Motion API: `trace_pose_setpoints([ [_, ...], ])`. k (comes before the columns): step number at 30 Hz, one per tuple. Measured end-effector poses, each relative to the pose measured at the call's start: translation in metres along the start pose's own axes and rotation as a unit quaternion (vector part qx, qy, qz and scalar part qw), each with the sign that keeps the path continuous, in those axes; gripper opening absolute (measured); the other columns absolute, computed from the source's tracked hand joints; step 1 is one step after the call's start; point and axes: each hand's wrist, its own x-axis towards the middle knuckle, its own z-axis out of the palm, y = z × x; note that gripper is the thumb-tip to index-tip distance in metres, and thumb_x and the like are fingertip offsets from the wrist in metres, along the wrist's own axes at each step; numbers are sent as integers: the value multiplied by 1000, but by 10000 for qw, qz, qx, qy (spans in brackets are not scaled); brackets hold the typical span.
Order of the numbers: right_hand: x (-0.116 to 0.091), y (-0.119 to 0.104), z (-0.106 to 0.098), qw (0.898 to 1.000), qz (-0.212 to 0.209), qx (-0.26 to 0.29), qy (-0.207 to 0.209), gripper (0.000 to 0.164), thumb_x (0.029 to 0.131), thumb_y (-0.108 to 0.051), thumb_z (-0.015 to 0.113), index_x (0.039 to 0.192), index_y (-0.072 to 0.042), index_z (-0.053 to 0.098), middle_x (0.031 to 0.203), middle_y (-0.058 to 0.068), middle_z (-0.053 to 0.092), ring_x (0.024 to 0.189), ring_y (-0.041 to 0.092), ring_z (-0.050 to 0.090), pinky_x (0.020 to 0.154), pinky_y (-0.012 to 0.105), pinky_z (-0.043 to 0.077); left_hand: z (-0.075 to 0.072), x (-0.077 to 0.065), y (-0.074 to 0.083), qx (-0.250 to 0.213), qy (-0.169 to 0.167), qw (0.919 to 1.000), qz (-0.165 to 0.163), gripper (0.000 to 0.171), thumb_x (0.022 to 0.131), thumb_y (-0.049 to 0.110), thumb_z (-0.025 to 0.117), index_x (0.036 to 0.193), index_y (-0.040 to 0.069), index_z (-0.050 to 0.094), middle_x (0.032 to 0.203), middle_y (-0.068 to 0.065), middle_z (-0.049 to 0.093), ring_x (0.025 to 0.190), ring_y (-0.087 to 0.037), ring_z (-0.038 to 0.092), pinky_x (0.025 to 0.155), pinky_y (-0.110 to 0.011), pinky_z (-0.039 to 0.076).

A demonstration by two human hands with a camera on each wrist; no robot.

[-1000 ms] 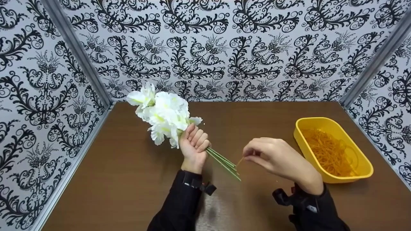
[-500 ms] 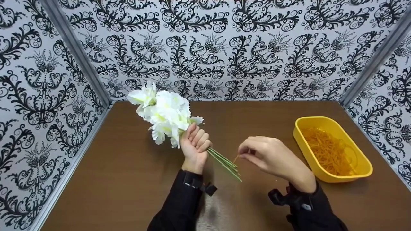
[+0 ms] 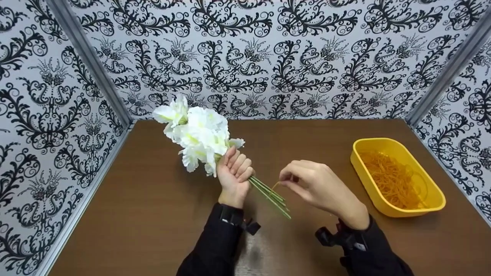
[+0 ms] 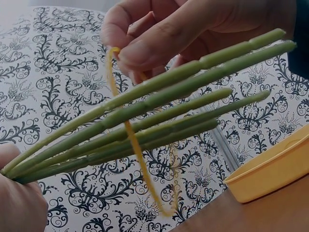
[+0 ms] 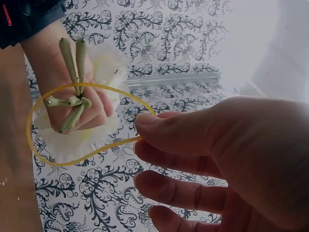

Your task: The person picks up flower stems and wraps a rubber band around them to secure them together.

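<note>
The left hand (image 3: 234, 174) grips the white flowers (image 3: 201, 132), left of centre, high on their stems (image 3: 270, 195), apparently so these jut free toward near right. The right hand (image 3: 318, 188) pinches a yellow band (image 4: 137, 151) looped around at least some stems, probably to spread it.

Three white walls, the back wall (image 3: 245, 57), the left wall (image 3: 23, 126) and the right wall (image 3: 475, 92), have curly black leaves and flowers all over them, with a long gray strip (image 3: 92, 57) in the left corner and another gray strip (image 3: 450, 73) in the right corner. The flat surface (image 3: 126, 230) is brown with thin lines like wood, and it has a pale shiny patch (image 3: 249, 264) near the front. In the right wrist view, a bright white glow (image 5: 256, 43) washes out the top right part.
</note>
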Motion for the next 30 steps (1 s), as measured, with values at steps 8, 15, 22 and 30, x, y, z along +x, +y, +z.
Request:
trace_pose_setpoints([
  [8,4,2,8,9992,-36,-28,406,22,83,-2,82,96,-14,69,90,-7,69,76,8,63,65,20,54,1,-1,-5,109,111,9999,-4,43,100,17,44,61,19,25,52,11,17,45,-3,9,39,-15,9],
  [15,6,6,13,9971,74,95,755,21,84,1,80,96,-13,69,90,-6,67,74,7,61,62,18,51,4,-1,-10,342,154,9993,23,44,103,19,37,60,19,28,51,11,18,44,-4,10,37,-15,11],
  [22,5,15,13,9952,238,126,946,21,84,3,80,96,-11,70,90,-5,69,71,6,62,61,17,52,8,-3,-12,317,38,9995,-53,43,101,17,41,60,19,29,51,11,18,44,-3,10,37,-15,11],
  [30,1,33,7,9939,446,35,1009,18,85,2,79,96,-7,68,89,-2,69,69,9,63,62,16,53,16,-7,-14,265,-299,9989,-262,46,95,13,52,62,20,21,52,11,15,43,-3,10,37,-14,12],
])
